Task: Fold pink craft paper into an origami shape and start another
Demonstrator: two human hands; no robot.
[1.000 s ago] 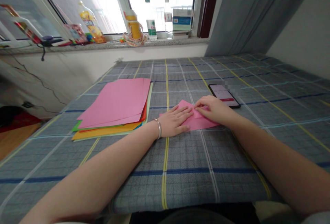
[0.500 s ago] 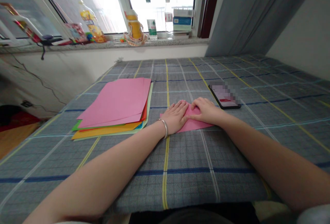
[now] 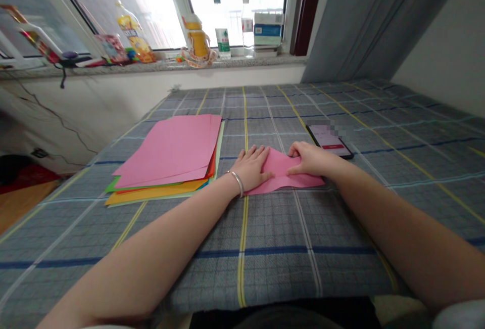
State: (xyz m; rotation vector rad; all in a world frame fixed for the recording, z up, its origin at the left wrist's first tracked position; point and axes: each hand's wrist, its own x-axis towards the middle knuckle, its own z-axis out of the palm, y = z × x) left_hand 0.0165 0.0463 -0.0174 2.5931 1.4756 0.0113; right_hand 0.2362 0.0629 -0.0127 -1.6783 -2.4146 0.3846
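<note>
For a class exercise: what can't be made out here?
In the head view:
Pink paper, left and right parts: partly covered by left hand and right hand.
Text on the phone: too small, partly pixelated.
Lower sheets: mostly under pink top sheets.
Curtain, top: cut off by upper edge.

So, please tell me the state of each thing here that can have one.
Pink sheet: near edge wavy, not fully flat.
Left hand: open, palm down on the pink sheet.
Right hand: fingers curled, touching the same sheet.
Paper stack: edges uneven, pink on top.
Phone: face up, screen lit.
Yellow bottle: capped, standing.
</note>
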